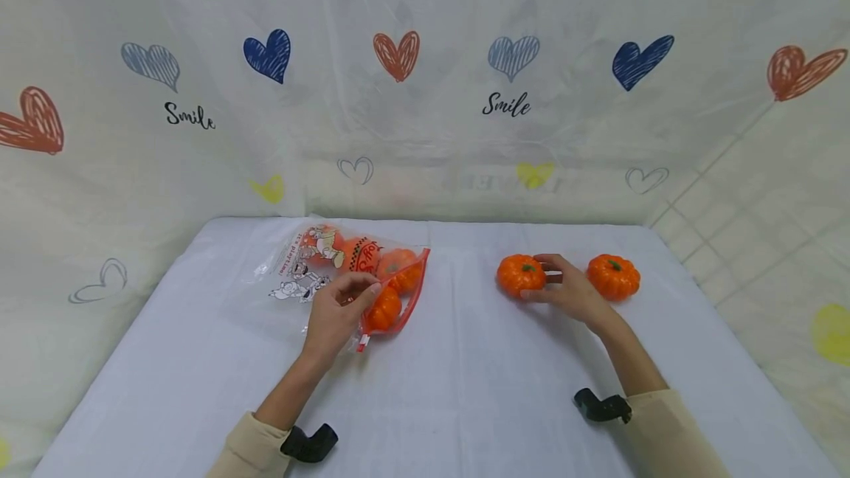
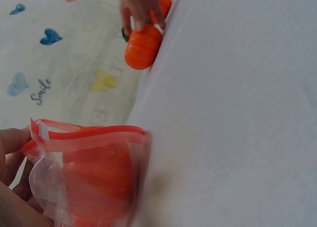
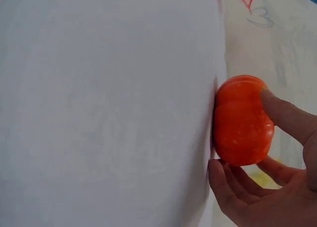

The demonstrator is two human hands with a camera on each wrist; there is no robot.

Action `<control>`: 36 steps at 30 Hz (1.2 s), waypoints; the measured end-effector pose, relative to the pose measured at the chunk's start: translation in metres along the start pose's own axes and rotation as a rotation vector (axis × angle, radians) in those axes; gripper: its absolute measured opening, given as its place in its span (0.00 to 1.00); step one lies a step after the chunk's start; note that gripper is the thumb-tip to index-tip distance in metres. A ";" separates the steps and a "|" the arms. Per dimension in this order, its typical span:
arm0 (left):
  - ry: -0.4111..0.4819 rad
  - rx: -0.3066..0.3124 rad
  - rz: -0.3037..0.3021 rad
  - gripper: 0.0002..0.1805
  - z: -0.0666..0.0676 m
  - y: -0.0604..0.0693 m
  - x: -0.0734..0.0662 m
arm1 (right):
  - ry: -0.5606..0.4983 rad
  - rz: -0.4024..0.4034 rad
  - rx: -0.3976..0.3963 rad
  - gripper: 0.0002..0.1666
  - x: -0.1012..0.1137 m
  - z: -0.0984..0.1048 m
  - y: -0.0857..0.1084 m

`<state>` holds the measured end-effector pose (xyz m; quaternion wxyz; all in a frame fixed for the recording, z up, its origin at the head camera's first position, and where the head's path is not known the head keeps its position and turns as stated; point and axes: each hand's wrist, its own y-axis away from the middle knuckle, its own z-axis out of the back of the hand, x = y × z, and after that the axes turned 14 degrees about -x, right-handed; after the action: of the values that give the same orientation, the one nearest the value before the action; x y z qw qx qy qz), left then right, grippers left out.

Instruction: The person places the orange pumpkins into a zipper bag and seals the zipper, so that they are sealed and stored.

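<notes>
At the left, a clear plastic bag (image 1: 295, 288) with printed cartoon figures and a red zip edge lies on the table, its mouth towards the right. Several orange pumpkins (image 1: 385, 310) are inside it. My left hand (image 1: 337, 312) pinches the bag's edge by the mouth, holding the plastic raised; the left wrist view shows the red zip strip (image 2: 99, 134) beside the fingers. My right hand (image 1: 567, 292) has its thumb and fingers round the right side of a small orange pumpkin (image 1: 518, 276) with a green stem. That pumpkin appears to rest on the table in the right wrist view.
Another orange pumpkin (image 1: 614, 277) stands just right of my right hand. A white cloth (image 1: 458, 389) covers the table. Behind hangs a pale curtain (image 1: 438, 131) with hearts and "Smile" lettering. Black straps (image 1: 600, 406) sit at both sleeve cuffs.
</notes>
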<state>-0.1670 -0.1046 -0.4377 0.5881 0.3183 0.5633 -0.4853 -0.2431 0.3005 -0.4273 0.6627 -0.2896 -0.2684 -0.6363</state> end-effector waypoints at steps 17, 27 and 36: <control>0.007 0.004 0.005 0.11 -0.001 0.000 -0.002 | -0.080 0.009 0.027 0.46 0.015 -0.003 0.008; 0.000 0.001 0.005 0.11 -0.001 -0.001 -0.004 | -0.195 0.006 0.037 0.46 0.024 -0.005 0.012; 0.000 0.004 0.005 0.11 0.000 0.000 -0.003 | -0.293 0.055 0.061 0.43 0.030 -0.017 0.018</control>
<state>-0.1663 -0.1043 -0.4351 0.5887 0.3208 0.5615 -0.4850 -0.2241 0.2677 -0.4180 0.6421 -0.3665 -0.3734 -0.5603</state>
